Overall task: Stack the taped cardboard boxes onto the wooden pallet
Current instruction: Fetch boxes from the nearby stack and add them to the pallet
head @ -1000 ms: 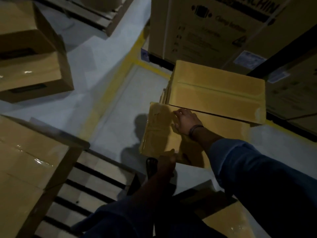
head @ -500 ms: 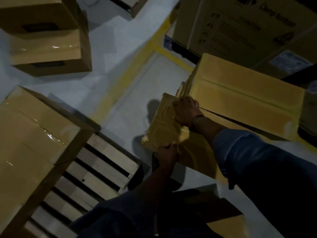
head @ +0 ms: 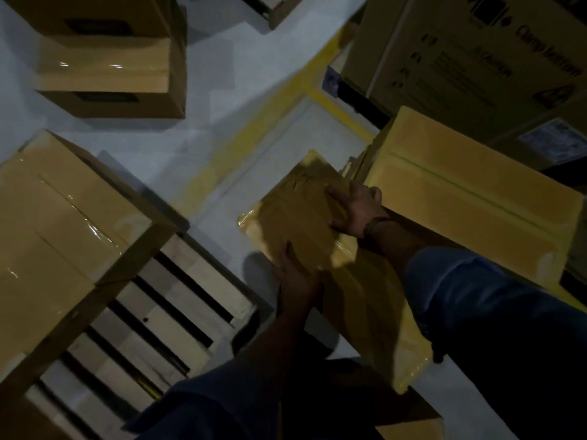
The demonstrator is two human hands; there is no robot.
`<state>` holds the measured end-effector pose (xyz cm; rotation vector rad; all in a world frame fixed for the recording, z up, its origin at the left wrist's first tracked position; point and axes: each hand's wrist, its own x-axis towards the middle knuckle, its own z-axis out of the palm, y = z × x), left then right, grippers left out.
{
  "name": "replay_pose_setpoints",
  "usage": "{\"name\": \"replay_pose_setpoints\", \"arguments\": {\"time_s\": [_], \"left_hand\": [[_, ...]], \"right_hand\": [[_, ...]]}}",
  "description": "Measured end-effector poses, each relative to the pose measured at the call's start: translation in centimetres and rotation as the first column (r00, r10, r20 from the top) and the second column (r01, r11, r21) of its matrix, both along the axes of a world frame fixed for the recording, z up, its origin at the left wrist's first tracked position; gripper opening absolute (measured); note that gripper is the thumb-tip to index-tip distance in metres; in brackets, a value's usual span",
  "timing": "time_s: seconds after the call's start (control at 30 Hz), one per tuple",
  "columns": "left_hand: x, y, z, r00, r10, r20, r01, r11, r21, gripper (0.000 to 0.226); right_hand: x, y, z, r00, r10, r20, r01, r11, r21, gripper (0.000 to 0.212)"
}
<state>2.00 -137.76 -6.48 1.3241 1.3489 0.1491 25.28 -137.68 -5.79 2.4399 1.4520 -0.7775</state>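
The left hand (head: 297, 276) is gripping the near edge of a taped box (head: 295, 217) and the right hand (head: 355, 209) is pressing flat on its top, the box sitting tilted between the wooden pallet (head: 193, 290) and another box (head: 470, 198).

The printed carton (head: 444, 74) is cut off by the top and right edges, its small print blurred. The wooden pallet (head: 197, 274) is partly hidden under a taped box (head: 63, 217), the held box (head: 301, 217) under a sleeve (head: 492, 312).
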Motion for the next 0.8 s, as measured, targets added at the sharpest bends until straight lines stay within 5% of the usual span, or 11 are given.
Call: {"name": "replay_pose_setpoints", "arguments": {"time_s": [0.23,0.43,0.8], "left_hand": [[-2.6,1.9,-1.2,0.998,0.057,0.039,-0.056,0.998,-0.026,0.093],[-6.9,5.5,-0.5,0.998,0.008,0.056,-0.011,0.998,0.063,0.105],[-29.2,12.5,9.2,0.978,0.172,-0.120,-0.126,0.940,0.317,0.106]], "right_hand": [[-1.9,0.6,0.2,0.995,0.002,-0.095,0.000,1.000,0.027,0.098],[-5.9,3.7,1.6,0.997,0.079,0.004,-0.079,0.990,0.116,0.098],[-28.8,11.3,9.5,0.945,0.311,0.098,-0.322,0.844,0.429,0.074]]}}
